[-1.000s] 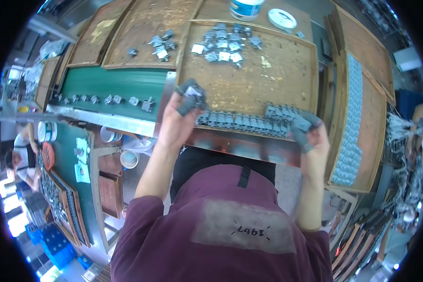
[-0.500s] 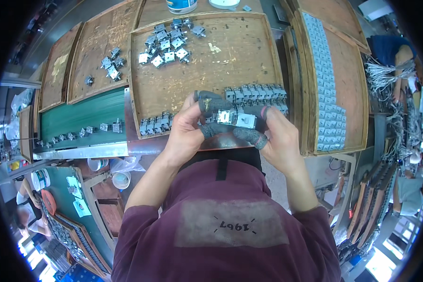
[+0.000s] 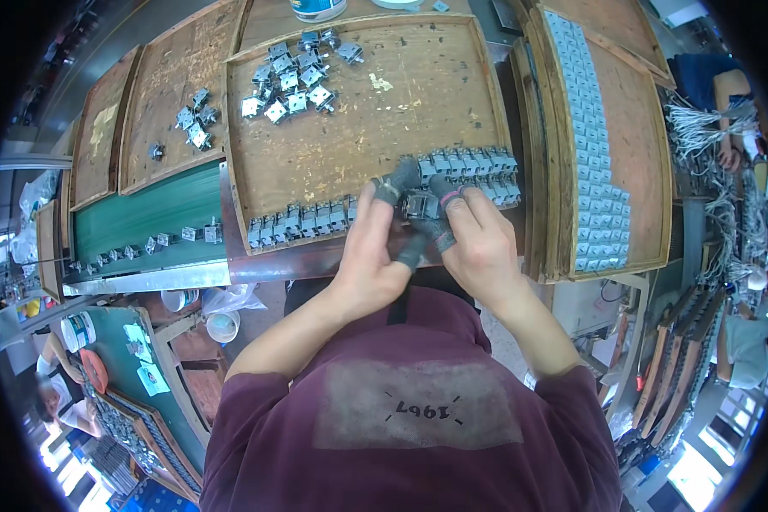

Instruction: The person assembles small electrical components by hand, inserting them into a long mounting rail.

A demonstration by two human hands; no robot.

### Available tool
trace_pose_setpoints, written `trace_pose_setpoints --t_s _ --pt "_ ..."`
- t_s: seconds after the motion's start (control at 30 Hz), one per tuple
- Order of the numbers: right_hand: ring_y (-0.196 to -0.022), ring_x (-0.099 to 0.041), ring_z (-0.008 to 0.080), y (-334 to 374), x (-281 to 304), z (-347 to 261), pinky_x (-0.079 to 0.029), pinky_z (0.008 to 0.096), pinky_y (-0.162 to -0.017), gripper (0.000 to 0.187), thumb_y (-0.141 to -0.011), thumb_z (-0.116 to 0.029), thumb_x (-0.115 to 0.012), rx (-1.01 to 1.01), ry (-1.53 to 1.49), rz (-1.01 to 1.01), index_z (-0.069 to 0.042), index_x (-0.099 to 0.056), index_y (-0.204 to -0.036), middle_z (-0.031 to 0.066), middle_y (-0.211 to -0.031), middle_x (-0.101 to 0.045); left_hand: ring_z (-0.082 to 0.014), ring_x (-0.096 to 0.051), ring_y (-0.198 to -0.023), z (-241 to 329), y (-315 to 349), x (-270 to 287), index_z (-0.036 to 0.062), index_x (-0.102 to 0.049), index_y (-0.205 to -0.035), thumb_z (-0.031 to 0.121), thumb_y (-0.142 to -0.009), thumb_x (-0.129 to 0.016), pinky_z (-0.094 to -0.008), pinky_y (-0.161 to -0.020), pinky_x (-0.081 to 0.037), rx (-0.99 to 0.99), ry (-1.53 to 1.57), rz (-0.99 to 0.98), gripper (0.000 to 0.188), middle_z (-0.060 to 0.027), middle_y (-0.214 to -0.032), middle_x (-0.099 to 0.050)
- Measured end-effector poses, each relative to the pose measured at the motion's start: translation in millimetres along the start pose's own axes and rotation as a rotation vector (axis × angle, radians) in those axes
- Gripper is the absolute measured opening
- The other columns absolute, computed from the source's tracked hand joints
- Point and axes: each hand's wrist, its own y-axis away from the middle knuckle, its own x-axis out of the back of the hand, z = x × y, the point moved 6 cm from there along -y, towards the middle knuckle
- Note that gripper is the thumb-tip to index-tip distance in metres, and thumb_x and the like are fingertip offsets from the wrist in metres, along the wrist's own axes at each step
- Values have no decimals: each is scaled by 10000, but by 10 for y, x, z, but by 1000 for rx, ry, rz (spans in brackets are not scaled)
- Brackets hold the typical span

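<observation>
At the near side of the wooden tray (image 3: 358,136), my right hand (image 3: 484,243) has its fingers closed around a small boxy metal part (image 3: 420,205). Dark finger covers wrap the fingertips of both hands. My left hand (image 3: 371,256) is just left of that part, thumb and forefinger apart, its fingertips at the end of a double row of like metal parts (image 3: 469,162). Whether those fingertips touch the row is hard to see. Another row of metal parts (image 3: 299,222) runs along the tray's near edge, partly behind my left hand.
Loose metal parts (image 3: 290,77) are heaped at the tray's far left. A green conveyor belt (image 3: 145,218) carries several parts on the left. At right stands a wooden tray of neatly lined-up parts (image 3: 602,209). A white bucket (image 3: 222,326) is below the bench; other people work at both sides.
Both hands have moved from above the tray's near edge down to the rows, carrying the metal part. My left hand has let go of it and its thumb has spread away.
</observation>
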Motion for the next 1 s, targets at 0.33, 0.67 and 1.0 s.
trace_pose_setpoints --t_s 0.33,0.67,1.0 --pt "-661 -603 250 136 -175 380 -466 358 -611 447 -758 -370 -801 -371 -518 -477 18 -597 -848 156 -748 -610 -353 -669 -956 -1 -135 -103 0 -559 -1324 229 -683 -839 -393 -820 -545 -328 -169 -93 736 -178 -1155 -655" --pt "-763 -690 329 251 95 482 -534 386 -676 412 -834 -413 -738 -412 -356 -501 -33 -679 -982 176 -842 -684 -370 -611 -934 -115 -217 -163 28 -636 -1151 190 -666 -817 -427 -800 -509 -427 -184 -210 542 -182 -1059 -610" --pt "-862 -636 216 1116 1971 2988 -482 350 -782 344 -937 -267 -649 -1031 321 133 10 -671 -1140 117 -964 -700 -117 -620 -863 -1506 -730 527 43 -614 -1260 -45 -817 -620 -216 -719 -470 453 264 -111 451 -27 -1034 -660"
